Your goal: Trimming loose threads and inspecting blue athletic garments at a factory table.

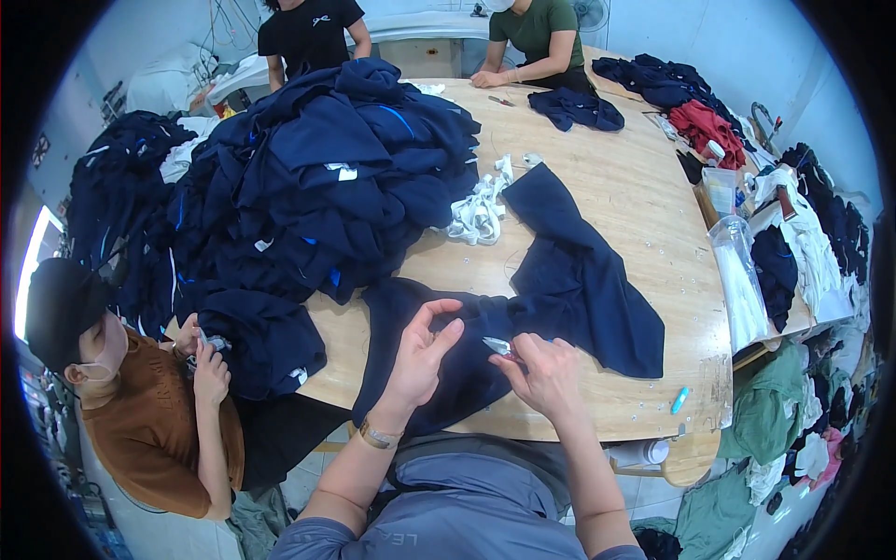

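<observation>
A dark navy garment (602,299) lies spread on the wooden table in front of me, with one part reaching up and away to the right. Over its near part, my left hand (425,355) is raised with thumb and forefinger apart; nothing shows between them. My right hand (546,373) is closed around small thread snips (498,346). Their pale metal blades point left toward my left hand, just above the cloth. Most of the handle is hidden inside my fingers.
A tall heap of navy garments (308,159) rises at the left of the table (653,224). White cloth scraps (478,213) lie beside it. A turquoise marker-like object (679,401) rests near the front right edge. One co-worker (149,411) sits close on my left; two others stand across the table.
</observation>
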`<action>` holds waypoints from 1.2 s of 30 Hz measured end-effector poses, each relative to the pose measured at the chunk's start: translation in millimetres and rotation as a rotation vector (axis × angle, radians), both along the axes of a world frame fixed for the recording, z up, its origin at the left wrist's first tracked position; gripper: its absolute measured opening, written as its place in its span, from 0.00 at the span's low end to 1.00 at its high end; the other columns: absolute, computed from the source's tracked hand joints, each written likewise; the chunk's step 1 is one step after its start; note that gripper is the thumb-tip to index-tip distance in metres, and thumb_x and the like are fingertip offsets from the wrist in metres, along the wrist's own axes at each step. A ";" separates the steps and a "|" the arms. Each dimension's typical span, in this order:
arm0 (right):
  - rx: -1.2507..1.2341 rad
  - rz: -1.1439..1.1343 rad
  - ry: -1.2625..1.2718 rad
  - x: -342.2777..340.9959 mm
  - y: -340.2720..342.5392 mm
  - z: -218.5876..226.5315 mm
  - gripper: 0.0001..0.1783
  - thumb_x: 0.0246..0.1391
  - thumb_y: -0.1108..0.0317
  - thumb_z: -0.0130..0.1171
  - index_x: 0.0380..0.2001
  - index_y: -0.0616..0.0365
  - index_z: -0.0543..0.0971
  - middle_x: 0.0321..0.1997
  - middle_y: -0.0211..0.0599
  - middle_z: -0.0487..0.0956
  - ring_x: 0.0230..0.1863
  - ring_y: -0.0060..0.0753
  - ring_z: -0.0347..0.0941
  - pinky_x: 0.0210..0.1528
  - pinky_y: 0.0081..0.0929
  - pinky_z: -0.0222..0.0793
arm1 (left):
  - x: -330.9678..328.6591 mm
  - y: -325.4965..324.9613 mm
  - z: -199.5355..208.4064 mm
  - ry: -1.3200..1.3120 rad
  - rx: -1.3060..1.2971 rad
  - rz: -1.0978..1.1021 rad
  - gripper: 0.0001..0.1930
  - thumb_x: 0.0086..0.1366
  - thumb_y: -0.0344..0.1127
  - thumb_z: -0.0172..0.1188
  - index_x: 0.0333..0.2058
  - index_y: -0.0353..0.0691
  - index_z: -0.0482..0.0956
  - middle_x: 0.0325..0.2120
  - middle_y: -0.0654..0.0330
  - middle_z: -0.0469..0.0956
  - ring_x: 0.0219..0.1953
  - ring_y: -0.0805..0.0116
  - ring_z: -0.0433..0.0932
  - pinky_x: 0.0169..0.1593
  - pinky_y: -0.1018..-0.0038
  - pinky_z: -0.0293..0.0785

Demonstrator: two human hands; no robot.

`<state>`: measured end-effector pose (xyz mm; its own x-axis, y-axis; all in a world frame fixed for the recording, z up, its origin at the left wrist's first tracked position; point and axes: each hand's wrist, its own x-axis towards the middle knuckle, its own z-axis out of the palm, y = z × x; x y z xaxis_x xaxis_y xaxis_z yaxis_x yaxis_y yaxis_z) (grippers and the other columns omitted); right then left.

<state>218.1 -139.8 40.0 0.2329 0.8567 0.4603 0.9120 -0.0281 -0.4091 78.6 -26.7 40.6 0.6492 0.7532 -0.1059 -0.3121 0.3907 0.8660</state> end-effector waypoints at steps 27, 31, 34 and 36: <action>0.119 -0.004 0.824 -12.1 3.5 -34.2 0.11 0.50 0.66 0.60 0.25 0.59 0.69 0.17 0.27 0.68 0.18 0.17 0.63 0.21 0.17 0.57 | -5.5 14.1 -27.1 -0.060 -0.427 0.016 0.11 0.65 0.31 0.49 0.46 0.39 0.68 0.38 0.63 0.72 0.41 0.75 0.72 0.46 0.79 0.69; 0.079 0.107 1.074 -17.4 9.6 -30.6 0.09 0.51 0.67 0.59 0.25 0.57 0.70 0.19 0.16 0.65 0.19 0.07 0.55 0.20 0.09 0.50 | 0.0 6.2 -22.6 -0.005 -0.287 0.039 0.12 0.64 0.32 0.52 0.46 0.39 0.68 0.37 0.67 0.70 0.40 0.80 0.67 0.45 0.83 0.64; 0.062 0.070 1.194 -19.4 19.3 -31.7 0.08 0.54 0.68 0.56 0.26 0.58 0.71 0.17 0.16 0.64 0.16 0.06 0.54 0.17 0.10 0.48 | 2.2 1.4 -20.2 -0.011 -0.186 0.051 0.14 0.63 0.30 0.53 0.47 0.37 0.68 0.35 0.68 0.69 0.36 0.82 0.67 0.42 0.85 0.63; 0.200 0.071 1.395 -17.8 17.9 -28.3 0.08 0.56 0.68 0.53 0.25 0.57 0.70 0.14 0.18 0.63 0.11 0.07 0.53 0.12 0.10 0.46 | 2.3 -0.4 -11.7 -0.005 -0.099 0.068 0.14 0.62 0.29 0.54 0.47 0.37 0.68 0.33 0.68 0.69 0.33 0.84 0.66 0.39 0.87 0.63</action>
<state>200.3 -122.0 11.7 0.5514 0.8342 0.0042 -0.2431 0.1655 -0.9558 81.0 -27.1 29.0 0.5976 0.7815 -0.1790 -0.3448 0.4521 0.8226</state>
